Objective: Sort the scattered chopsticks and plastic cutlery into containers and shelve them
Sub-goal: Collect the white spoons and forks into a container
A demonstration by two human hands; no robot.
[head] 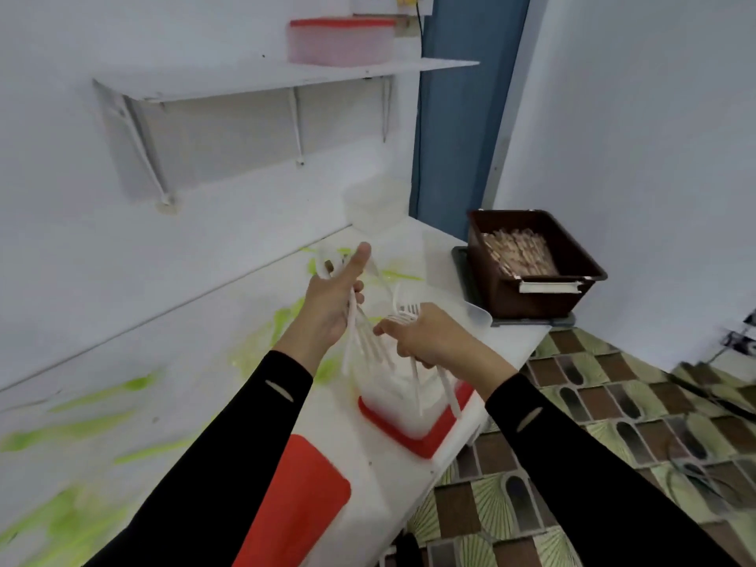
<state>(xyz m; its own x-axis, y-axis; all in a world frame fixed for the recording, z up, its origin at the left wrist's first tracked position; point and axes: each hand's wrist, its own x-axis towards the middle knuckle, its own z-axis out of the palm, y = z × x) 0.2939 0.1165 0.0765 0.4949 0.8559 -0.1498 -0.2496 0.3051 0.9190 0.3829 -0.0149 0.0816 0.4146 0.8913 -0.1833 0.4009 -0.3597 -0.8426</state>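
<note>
My left hand [331,298] grips a bundle of white plastic cutlery [364,341], handles fanning down toward a clear container [392,407] that sits on a red lid. My right hand [429,339] holds several white plastic forks [405,315], tines up, just above the same container. A dark brown bin [572,296] filled with wooden chopsticks [517,253] stands at the counter's far right end. Green plastic cutlery [102,396] lies scattered on the white counter to the left.
A wall shelf [286,77] holds a pink container with a red lid [341,40]. A clear lidded box [376,208] stands at the counter's back. A red lid [298,497] lies near my left forearm. The counter edge [470,439] drops to a tiled floor on the right.
</note>
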